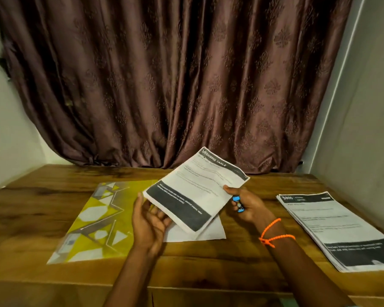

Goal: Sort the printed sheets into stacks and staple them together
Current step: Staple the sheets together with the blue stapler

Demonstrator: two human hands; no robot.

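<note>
A set of printed sheets headed "DRESSING TABLE" (195, 189) is held tilted above the wooden table (42, 196). My left hand (149, 220) supports its lower left edge from beneath, palm up, with the thumb along the paper's side. My right hand (244, 204) pinches the sheets' right edge with the thumb while its curled fingers also grip a small blue stapler (238, 203). A blank white sheet (200, 233) lies flat on the table under the held set. A thick stack of printed sheets (339, 231) lies at the right.
A yellow and grey patterned plastic folder (93, 220) lies flat at the left of the table. A brown curtain (175, 85) hangs behind the table's far edge. Pale walls close in on both sides. An orange cord bracelet (273, 233) circles my right wrist.
</note>
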